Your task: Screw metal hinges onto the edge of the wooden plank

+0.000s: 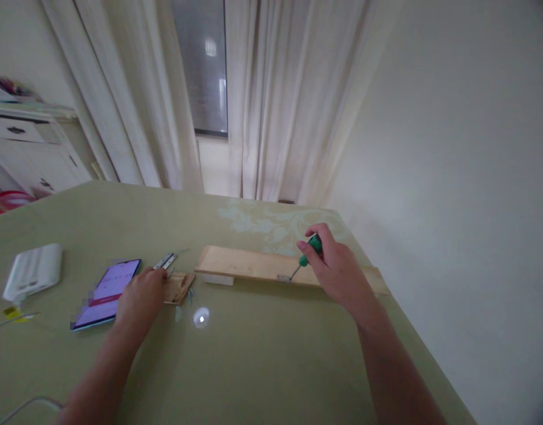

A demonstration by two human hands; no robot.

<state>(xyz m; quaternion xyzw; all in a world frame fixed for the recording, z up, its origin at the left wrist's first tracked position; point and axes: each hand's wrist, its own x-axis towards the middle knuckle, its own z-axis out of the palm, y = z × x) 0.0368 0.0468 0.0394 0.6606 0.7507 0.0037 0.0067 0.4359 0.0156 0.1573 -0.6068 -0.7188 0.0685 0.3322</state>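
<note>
My right hand (pixel 336 268) is closed around the green handle of a screwdriver (pixel 314 243). Its shaft slants down to a small metal plate (pixel 284 278) on the front edge of a long wooden board (pixel 249 261). My left hand (pixel 143 295) is by a small wooden piece (pixel 178 287), fingers curled and together; whatever they may hold is hidden. Just beyond those fingers lie metal strips with holes (pixel 165 260). Several screws (pixel 191 295) are scattered right of the small piece. Under the board's left end sits a pale block (pixel 218 280).
A lit phone or tablet (pixel 108 290) lies left of my left hand. Farther left are a white box-shaped device (pixel 33 270) and a cable with a yellow tag (pixel 15 313). The green table (pixel 236 366) ends near the wall (pixel 466 177) and curtains (pixel 289 100).
</note>
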